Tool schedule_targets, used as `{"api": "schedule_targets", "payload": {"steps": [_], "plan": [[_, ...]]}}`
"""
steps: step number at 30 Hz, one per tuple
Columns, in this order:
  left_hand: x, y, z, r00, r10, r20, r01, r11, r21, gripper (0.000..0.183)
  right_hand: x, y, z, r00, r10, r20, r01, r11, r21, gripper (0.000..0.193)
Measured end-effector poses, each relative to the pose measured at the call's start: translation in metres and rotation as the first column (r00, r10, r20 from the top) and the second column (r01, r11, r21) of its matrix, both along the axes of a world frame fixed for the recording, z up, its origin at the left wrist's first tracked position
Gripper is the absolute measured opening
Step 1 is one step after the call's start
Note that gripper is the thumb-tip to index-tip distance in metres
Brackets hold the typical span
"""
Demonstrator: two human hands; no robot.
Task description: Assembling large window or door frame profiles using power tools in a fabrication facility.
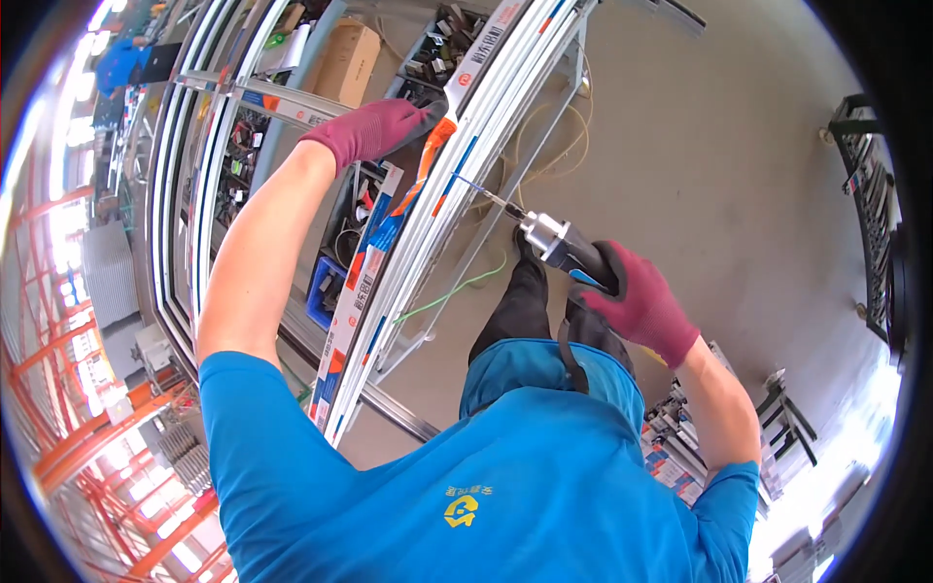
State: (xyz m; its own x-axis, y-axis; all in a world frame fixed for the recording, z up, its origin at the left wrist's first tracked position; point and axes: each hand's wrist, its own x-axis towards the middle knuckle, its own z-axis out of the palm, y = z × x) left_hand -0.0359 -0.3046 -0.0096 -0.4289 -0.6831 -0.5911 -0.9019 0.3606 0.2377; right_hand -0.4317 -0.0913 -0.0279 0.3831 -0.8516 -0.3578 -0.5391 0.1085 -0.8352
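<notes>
Head view: maroon-gloved right hand [637,301] grips silver-black drill [547,238], bit [489,194] at white metal frame [428,214]; left hand [384,131] on it, grip unclear; drilling seemingly unfinished.

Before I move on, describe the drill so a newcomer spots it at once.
Start at the long pale profiles running diagonally up the picture. Right of them, the maroon-gloved right grip holds the drill. Its silver front and thin bit, pointing toward the profiles, set it apart from the dark trousers nearby.

Metal profiles [496,107] on wheeled stand [581,60]
</notes>
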Motion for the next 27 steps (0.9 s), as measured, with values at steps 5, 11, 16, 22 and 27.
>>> {"api": "schedule_targets", "payload": {"steps": [5, 11, 16, 22, 27], "plan": [[-0.012, 0.004, 0.000, 0.967, 0.254, 0.012, -0.254, 0.962, 0.096, 0.073, 0.003, -0.004, -0.011, 1.000, 0.013, 0.010, -0.012, 0.995, -0.094, 0.059], [-0.036, 0.009, 0.003, 0.941, 0.336, 0.042, -0.338, 0.936, 0.093, 0.055, 0.006, -0.007, -0.010, 1.000, 0.017, 0.018, -0.016, 0.998, -0.063, 0.057], [0.006, 0.007, -0.017, 0.979, -0.202, -0.026, 0.192, 0.957, -0.219, 0.036, 0.006, -0.010, -0.003, 0.996, 0.087, 0.012, -0.087, 0.996, 0.004, 0.060], [-0.010, 0.009, -0.014, 0.994, -0.081, 0.073, 0.089, 0.989, -0.120, 0.027, 0.005, -0.004, -0.013, 0.998, 0.047, 0.037, -0.044, 0.996, -0.083, 0.062], [0.002, 0.004, -0.017, 0.981, -0.181, 0.072, 0.189, 0.974, -0.128, 0.041, 0.006, -0.006, -0.011, 0.997, 0.069, 0.026, -0.068, 0.997, -0.035, 0.067]]}}
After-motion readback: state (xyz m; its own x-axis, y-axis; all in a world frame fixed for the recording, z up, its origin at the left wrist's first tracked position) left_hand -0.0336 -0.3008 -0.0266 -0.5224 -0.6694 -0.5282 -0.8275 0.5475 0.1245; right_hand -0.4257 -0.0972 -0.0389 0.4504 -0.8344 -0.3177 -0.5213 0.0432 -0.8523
